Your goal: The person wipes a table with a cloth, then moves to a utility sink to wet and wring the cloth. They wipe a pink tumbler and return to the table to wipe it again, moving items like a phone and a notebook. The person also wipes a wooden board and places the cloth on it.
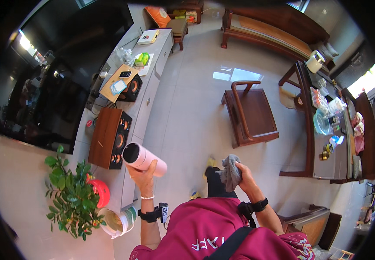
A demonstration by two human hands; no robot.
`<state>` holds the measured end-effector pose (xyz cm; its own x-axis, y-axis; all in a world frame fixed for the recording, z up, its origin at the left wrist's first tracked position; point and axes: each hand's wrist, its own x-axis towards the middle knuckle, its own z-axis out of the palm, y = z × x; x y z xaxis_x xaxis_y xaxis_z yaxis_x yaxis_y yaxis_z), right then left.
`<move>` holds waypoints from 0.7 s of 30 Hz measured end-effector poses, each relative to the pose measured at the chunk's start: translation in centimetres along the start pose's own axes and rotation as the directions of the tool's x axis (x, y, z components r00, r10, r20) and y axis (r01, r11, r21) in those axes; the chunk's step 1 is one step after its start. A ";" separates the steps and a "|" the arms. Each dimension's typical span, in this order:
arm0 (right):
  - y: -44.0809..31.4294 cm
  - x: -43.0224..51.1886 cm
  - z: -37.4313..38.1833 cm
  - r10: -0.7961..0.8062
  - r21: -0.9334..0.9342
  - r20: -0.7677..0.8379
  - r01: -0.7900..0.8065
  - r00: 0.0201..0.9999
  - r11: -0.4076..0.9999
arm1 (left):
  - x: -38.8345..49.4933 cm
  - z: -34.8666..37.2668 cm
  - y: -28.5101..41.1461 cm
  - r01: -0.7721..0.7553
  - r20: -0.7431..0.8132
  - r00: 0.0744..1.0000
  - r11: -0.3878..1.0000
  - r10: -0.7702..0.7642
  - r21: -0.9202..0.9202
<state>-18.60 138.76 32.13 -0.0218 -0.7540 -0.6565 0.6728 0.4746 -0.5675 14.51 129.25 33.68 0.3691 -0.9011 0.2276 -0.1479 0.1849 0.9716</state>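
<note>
My left hand [143,175] grips a pink cylindrical flask [150,161] with a dark top, tilted up and to the left. It is held over the front edge of the TV cabinet [142,113], close to a large wood-sided speaker [106,138]. In my right hand [247,177] a crumpled grey cloth [231,172] hangs in front of my body. The two hands are well apart, and the cloth does not touch the flask.
A wooden armchair [254,112] stands on the tiled floor ahead. To the right is a table [328,165] with cups, a basin and bottles. A potted plant [72,191] and a white bucket [127,221] are at left, below a wide television [60,65].
</note>
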 end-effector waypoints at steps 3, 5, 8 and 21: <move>-4.6 6.2 0.1 -0.001 -0.032 -0.037 0.000 0.999 0.999 | 5.5 6.1 -1.4 0.062 0.055 0.997 0.996 -0.058 -0.071; -7.8 10.9 0.7 0.019 -0.037 -0.071 -0.022 0.997 0.999 | 9.1 9.5 -2.2 0.097 0.047 0.994 0.993 -0.094 -0.067; -14.3 18.0 2.8 0.055 -0.063 0.014 -0.054 0.998 0.997 | 14.9 14.6 -2.7 0.109 0.003 0.994 0.989 -0.109 -0.098; -33.1 42.4 20.2 0.039 -0.409 0.164 0.032 0.986 0.912 | 37.3 26.5 -11.5 0.252 -0.147 0.958 0.968 -0.248 0.009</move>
<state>-26.82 81.88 33.11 0.1260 -0.7993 -0.5876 0.3104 0.5943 -0.7419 5.62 83.14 29.26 0.5248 -0.8512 -0.0134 -0.0586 -0.0518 0.9969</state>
